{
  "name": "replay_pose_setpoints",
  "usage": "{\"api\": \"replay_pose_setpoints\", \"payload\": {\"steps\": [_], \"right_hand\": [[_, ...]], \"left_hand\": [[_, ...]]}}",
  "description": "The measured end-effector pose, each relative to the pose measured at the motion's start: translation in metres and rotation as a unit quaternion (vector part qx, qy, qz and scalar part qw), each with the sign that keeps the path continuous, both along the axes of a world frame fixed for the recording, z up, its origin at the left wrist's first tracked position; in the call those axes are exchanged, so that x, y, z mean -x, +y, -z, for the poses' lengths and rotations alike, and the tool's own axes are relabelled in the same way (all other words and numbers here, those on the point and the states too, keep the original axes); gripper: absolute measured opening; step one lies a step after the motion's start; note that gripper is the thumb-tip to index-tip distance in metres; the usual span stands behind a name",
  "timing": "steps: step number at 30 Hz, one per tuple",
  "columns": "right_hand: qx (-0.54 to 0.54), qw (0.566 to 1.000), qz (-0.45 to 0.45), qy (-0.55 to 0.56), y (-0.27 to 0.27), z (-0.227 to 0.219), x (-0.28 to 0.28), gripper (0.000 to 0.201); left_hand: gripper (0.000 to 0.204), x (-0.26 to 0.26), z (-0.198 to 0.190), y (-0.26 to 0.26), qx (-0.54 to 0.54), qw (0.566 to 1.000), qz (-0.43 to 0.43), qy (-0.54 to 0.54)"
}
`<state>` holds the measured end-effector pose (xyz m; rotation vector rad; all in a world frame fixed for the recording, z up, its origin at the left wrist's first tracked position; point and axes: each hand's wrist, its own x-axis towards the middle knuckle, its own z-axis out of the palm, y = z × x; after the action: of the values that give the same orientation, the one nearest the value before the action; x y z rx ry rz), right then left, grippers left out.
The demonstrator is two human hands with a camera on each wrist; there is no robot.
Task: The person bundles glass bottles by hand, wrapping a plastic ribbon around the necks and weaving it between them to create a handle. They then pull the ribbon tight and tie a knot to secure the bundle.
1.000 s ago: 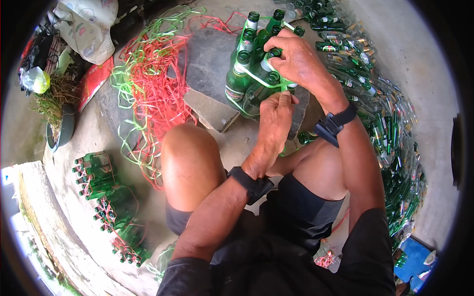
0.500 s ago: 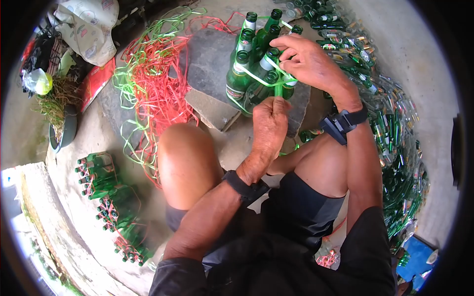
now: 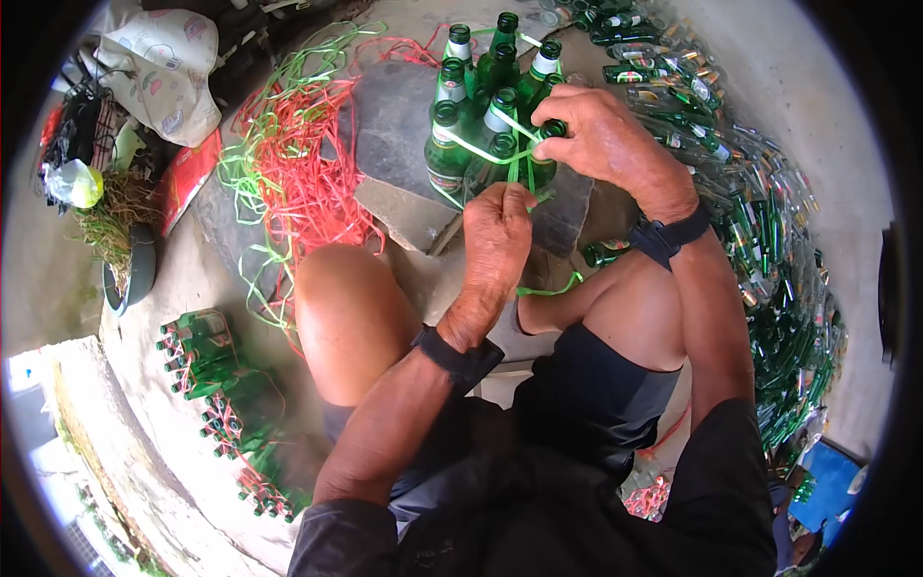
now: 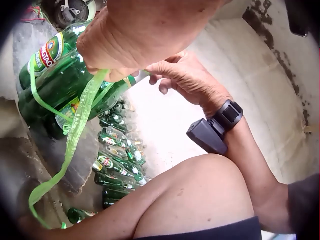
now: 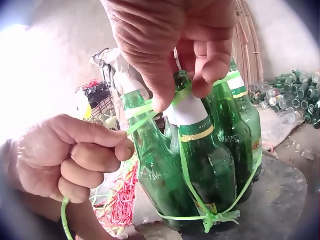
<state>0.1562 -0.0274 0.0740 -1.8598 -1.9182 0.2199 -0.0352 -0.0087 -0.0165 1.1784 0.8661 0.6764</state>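
A cluster of green beer bottles (image 3: 447,159) stands upright on a dark stone slab, bound with green plastic strapping (image 5: 186,165) around their necks and lower down, where a knot shows. My left hand (image 3: 497,236) grips the strapping just in front of the cluster, and a loose tail (image 4: 75,132) hangs below the fist. In the right wrist view, the strap runs taut from the left thumb and forefinger to the necks. My right hand (image 3: 615,139) is over the near right bottle (image 5: 205,150), its thumb and fingers pinching the neck from both sides.
Red and green strapping (image 3: 312,183) lies heaped left of the slab (image 3: 394,115). Bundled bottles (image 3: 207,356) sit on the floor at left, near a plant pot (image 3: 135,274). A long pile of loose bottles (image 3: 760,250) lines the right wall. My knees flank the work.
My right fingers lifted off the bottle, then came down around a neck. The left hand drew the strap toward me and slightly left. The cluster sits a little further left in view.
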Motion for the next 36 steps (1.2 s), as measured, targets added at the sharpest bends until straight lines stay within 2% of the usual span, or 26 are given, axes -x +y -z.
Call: {"api": "replay_pose_setpoints", "payload": {"steps": [11,14,18,24,26,30,32,36], "right_hand": [[-0.025,1.000,0.005,-0.018,0.002,0.006,0.006,0.028],[-0.043,0.999,0.010,-0.018,0.002,0.008,0.008,0.027],[-0.059,0.998,0.019,-0.022,0.003,0.010,0.008,0.028],[-0.048,0.998,0.025,-0.019,0.004,0.009,0.008,0.029],[-0.044,0.999,0.027,-0.018,0.004,0.008,0.007,0.029],[-0.042,0.999,0.020,-0.010,0.005,0.012,0.001,0.029],[-0.053,0.998,0.017,-0.007,0.005,0.014,0.000,0.029],[-0.027,0.999,0.017,0.004,0.004,0.011,0.000,0.030]], "left_hand": [[0.027,0.003,0.000,-0.001,-0.087,0.996,0.017,0.014],[0.027,0.007,-0.002,0.000,-0.061,0.997,0.020,0.035],[0.026,0.010,-0.003,0.001,-0.087,0.995,0.021,0.043],[0.023,0.010,-0.004,0.000,-0.069,0.997,0.020,0.036],[0.022,0.009,-0.005,0.001,0.006,0.999,0.024,-0.039],[0.022,0.014,-0.005,0.007,-0.009,0.998,0.053,-0.041],[0.020,0.018,-0.010,0.010,0.083,0.991,0.084,-0.068],[0.021,0.014,-0.015,0.013,0.027,0.997,0.068,-0.006]]}}
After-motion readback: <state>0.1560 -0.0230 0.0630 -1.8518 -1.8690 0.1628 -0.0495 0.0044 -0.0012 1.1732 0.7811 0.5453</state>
